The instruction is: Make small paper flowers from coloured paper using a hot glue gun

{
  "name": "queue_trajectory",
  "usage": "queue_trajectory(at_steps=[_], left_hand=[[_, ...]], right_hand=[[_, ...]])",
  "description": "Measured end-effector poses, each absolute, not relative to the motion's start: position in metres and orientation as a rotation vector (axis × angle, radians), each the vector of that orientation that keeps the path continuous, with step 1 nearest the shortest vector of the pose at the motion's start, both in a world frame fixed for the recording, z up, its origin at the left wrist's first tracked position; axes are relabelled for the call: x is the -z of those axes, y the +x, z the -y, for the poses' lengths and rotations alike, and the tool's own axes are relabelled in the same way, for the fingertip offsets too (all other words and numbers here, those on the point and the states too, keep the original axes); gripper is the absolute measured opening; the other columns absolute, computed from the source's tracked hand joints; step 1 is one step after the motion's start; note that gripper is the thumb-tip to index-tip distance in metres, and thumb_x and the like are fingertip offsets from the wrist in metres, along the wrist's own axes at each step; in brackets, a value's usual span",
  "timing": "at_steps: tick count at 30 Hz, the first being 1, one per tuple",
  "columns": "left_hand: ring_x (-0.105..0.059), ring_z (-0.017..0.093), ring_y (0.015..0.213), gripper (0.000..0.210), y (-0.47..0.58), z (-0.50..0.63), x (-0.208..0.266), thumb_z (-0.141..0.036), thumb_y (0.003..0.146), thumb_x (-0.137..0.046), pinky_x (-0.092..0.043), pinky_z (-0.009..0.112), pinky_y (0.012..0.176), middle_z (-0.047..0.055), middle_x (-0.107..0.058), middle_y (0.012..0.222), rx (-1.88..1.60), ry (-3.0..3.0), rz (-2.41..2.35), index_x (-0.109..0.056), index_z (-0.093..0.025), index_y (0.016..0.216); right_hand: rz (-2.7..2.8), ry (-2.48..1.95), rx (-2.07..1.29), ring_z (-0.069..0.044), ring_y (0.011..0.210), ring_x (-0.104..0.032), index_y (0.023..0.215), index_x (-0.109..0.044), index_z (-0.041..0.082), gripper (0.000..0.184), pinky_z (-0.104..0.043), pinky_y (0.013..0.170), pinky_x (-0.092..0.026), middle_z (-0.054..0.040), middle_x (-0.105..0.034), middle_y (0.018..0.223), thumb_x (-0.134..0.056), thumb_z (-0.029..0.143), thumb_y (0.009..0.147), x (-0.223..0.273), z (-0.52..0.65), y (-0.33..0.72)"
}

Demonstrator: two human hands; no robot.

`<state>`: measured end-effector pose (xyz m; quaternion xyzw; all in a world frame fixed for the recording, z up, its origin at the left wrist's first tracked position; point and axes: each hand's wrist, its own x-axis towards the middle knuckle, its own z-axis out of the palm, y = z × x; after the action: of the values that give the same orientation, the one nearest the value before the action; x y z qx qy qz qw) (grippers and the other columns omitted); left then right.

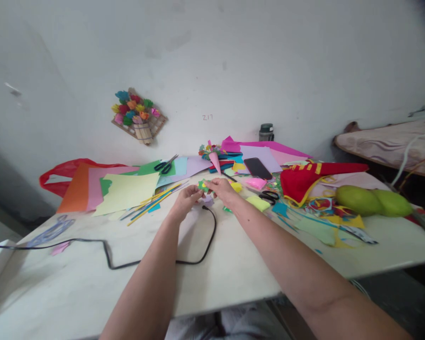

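Observation:
Both my hands meet over the middle of the table, pinching a small green paper flower (203,186) with a yellow spot at its centre. My left hand (188,198) grips its left side with thumb and fingers closed. On the other side, my right hand (220,187) has its fingertips pressed on the flower's edge. Just below the hands lie a lilac paper scrap (208,199) and the end of a black cable (212,231). Behind them, a pink paper cone (215,162) holds several colourful paper pieces.
Coloured paper sheets (129,191) and yellow and blue strips (156,204) lie left. Scissors (165,165) rest on the sheets; another pair of scissors (269,196) sits right, near a phone (258,168). Farther right are a red cloth (301,184) and green fruit (361,200). A bottle (266,132) stands behind.

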<state>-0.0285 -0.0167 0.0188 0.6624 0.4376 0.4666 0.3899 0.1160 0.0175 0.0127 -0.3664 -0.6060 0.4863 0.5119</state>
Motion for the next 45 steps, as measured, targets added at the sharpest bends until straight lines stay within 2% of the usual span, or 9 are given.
queue_trajectory(at_steps=[3, 11, 18, 25, 31, 40, 45], left_hand=[[-0.050, 0.010, 0.058, 0.027, -0.029, 0.016, -0.018, -0.042, 0.069, -0.058, -0.037, 0.023, 0.055, 0.001, -0.060, 0.069, -1.188, 1.677, -1.118, -0.055, -0.016, 0.072], [-0.050, 0.010, 0.059, 0.025, -0.027, 0.017, -0.019, -0.040, 0.069, -0.059, -0.037, 0.023, 0.056, 0.001, -0.060, 0.068, -1.176, 1.692, -1.112, -0.055, -0.015, 0.070], [-0.049, 0.010, 0.060, 0.024, -0.029, 0.018, -0.020, -0.040, 0.070, -0.058, -0.037, 0.022, 0.056, 0.002, -0.060, 0.069, -1.177, 1.708, -1.130, -0.055, -0.016, 0.072], [-0.048, 0.009, 0.057, 0.023, -0.026, 0.021, -0.022, -0.038, 0.070, -0.058, -0.037, 0.023, 0.056, 0.001, -0.059, 0.067, -1.140, 1.773, -1.154, -0.056, -0.015, 0.068], [-0.047, 0.009, 0.056, 0.024, -0.028, 0.020, -0.022, -0.039, 0.069, -0.059, -0.036, 0.022, 0.054, 0.001, -0.059, 0.067, -1.185, 1.700, -1.126, -0.056, -0.016, 0.069], [-0.048, 0.010, 0.057, 0.021, -0.029, 0.020, -0.023, -0.037, 0.067, -0.059, -0.034, 0.023, 0.054, 0.001, -0.060, 0.068, -1.195, 1.649, -1.128, -0.055, -0.016, 0.069], [-0.049, 0.011, 0.056, 0.019, -0.030, 0.018, -0.023, -0.035, 0.065, -0.059, -0.035, 0.024, 0.054, 0.001, -0.062, 0.066, -1.249, 1.590, -1.160, -0.052, -0.017, 0.068]], right_hand=[[1.482, -0.864, -1.204, -0.009, 0.054, -0.048, 0.064, -0.056, 0.015, 0.036, -0.021, 0.045, -0.029, 0.0002, -0.053, 0.056, -0.055, 0.051, 0.067, -0.015, -0.015, 0.117], [1.459, -0.920, -1.129, -0.005, 0.043, -0.035, 0.053, -0.047, 0.015, 0.032, -0.021, 0.043, -0.025, 0.0047, -0.048, 0.049, -0.066, 0.041, 0.058, -0.013, -0.017, 0.116], [1.456, -0.844, -1.254, -0.008, 0.053, -0.047, 0.063, -0.058, 0.014, 0.035, -0.020, 0.044, -0.029, 0.0004, -0.054, 0.058, -0.060, 0.050, 0.063, -0.016, -0.015, 0.118], [1.412, -0.883, -1.165, -0.005, 0.044, -0.035, 0.055, -0.054, 0.014, 0.030, -0.020, 0.042, -0.024, 0.0042, -0.048, 0.050, -0.067, 0.041, 0.057, -0.012, -0.019, 0.116], [1.379, -0.894, -1.299, -0.009, 0.055, -0.049, 0.066, -0.059, 0.014, 0.035, -0.019, 0.040, -0.027, -0.0023, -0.057, 0.063, -0.059, 0.050, 0.065, -0.024, -0.012, 0.121], [1.370, -0.933, -1.236, -0.008, 0.052, -0.047, 0.062, -0.060, 0.015, 0.021, -0.020, 0.043, -0.027, 0.0006, -0.054, 0.054, -0.066, 0.035, 0.058, -0.023, -0.016, 0.124], [1.396, -0.937, -1.212, -0.009, 0.051, -0.047, 0.061, -0.060, 0.015, 0.021, -0.021, 0.043, -0.027, 0.0008, -0.054, 0.053, -0.065, 0.035, 0.058, -0.019, -0.019, 0.123]])
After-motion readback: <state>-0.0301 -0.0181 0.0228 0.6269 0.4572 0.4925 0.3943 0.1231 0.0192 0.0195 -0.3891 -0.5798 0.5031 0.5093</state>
